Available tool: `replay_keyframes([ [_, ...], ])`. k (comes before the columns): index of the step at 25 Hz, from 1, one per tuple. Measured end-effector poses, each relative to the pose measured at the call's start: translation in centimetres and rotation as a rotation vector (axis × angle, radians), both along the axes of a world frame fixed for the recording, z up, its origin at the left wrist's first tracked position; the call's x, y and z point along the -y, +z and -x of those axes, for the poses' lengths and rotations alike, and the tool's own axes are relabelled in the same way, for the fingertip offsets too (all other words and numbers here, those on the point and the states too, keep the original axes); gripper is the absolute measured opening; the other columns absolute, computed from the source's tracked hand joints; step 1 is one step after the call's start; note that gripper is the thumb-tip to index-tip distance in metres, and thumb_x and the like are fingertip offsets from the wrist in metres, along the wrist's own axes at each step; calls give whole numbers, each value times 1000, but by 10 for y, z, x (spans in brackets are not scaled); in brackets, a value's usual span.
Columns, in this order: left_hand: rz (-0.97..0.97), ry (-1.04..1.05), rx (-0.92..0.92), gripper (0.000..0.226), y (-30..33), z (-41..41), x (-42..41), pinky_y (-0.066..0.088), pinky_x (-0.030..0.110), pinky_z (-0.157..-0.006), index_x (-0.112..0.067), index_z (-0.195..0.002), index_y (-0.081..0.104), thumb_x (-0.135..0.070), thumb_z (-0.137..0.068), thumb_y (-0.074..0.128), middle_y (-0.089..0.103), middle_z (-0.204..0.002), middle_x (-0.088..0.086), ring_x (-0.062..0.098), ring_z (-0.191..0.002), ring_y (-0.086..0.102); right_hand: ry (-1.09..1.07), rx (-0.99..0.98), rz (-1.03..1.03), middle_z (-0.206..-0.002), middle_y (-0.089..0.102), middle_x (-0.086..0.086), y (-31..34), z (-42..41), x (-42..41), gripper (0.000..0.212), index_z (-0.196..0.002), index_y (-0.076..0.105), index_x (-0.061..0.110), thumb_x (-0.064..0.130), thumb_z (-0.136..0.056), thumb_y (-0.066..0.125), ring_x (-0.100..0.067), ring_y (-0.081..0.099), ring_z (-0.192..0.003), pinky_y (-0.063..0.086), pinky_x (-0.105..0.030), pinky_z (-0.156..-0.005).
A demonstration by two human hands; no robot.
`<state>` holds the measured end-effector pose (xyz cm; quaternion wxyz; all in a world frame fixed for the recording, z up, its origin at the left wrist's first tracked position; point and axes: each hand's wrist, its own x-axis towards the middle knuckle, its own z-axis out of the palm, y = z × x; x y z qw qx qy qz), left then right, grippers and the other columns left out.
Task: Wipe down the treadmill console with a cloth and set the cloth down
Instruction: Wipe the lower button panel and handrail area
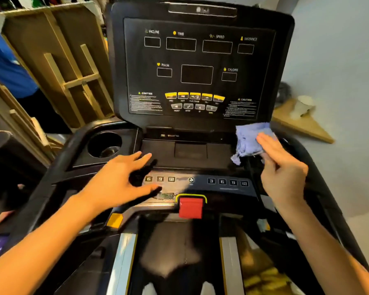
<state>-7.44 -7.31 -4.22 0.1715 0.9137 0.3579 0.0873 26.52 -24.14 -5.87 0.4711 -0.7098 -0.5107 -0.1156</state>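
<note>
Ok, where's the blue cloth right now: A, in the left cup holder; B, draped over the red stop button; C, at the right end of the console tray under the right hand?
C: the blue cloth lies at the tray's right end, with the right hand on it.

crumpled soft cloth point(248, 141): pale lavender-blue, plain, against the right-hand fingers point(266, 143)
flat treadmill console panel point(198, 69): glossy black, white-outlined display boxes, white words, small yellow icons
curved row of console buttons point(194, 96): yellow with dark symbols; grey buttons in the row beneath
rectangular plastic safety key point(190, 207): bright red, in a yellow-edged black surround, below and right of the left-hand fingers point(144, 156)
strip of number keys point(227, 182): dark, white-framed white digits
round cup holder point(104, 144): black, above the left-hand fingers
leaning wooden frames point(58, 67): tan, unpainted
room wall point(339, 50): pale grey-blue
cloth garment at the left edge point(4, 64): vivid blue
</note>
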Motion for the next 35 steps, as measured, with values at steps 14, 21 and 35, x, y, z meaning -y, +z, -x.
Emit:
replay_keyframes([
  [14,122,260,197,102,-73,66,69,44,16,-90,-62,-138,27,-38,-61,89,57,-112,-30,4,-102,58,78,156,403,-151,52,-8,-98,51,75,66,-142,52,9,-19,-83,65,-33,38,-147,35,-64,-113],
  [21,108,346,250,80,-92,81,79,49,24,-90,-23,-139,52,-47,-67,77,52,-108,-34,4,-102,62,60,183,478,-159,40,-3,-97,60,72,51,-150,44,14,32,-103,39,-25,20,-155,20,-55,-123],
  [35,132,350,244,77,-96,94,78,46,14,-78,-24,-132,60,-70,-71,62,65,-99,-25,-4,-99,59,71,266,541,-162,32,-2,-90,139,-4,59,-155,36,15,46,-108,17,-29,15,-156,19,-55,-123],
])
